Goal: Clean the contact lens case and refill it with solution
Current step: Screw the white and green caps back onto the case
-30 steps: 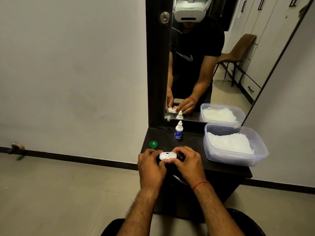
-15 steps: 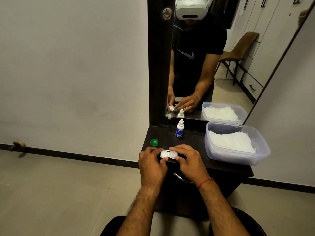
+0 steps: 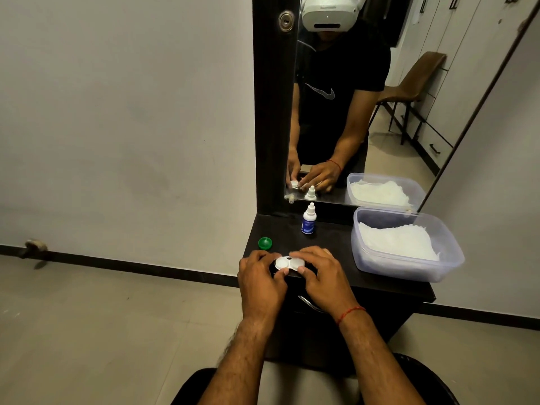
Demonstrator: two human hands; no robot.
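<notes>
A white contact lens case (image 3: 289, 262) with two round wells lies on the dark dresser top (image 3: 330, 241) near its front edge. My left hand (image 3: 261, 283) grips the case's left end with curled fingers and thumb. My right hand (image 3: 323, 277) holds the right end, fingers curled over its far side and thumb at the near side. A green cap (image 3: 265, 243) lies at the top's left edge. A small white solution bottle (image 3: 308, 219) with a blue label stands upright behind the case, its nozzle uncapped.
A clear plastic tub (image 3: 409, 270) holding white tissue fills the right of the dresser top. A mirror (image 3: 365, 97) rises behind and reflects the person and the objects. A metal drawer handle (image 3: 309, 304) shows below my right hand. Grey floor lies to the left.
The view has shifted slightly. Both hands stay on the case, with the right fingers closing further over its right end.
</notes>
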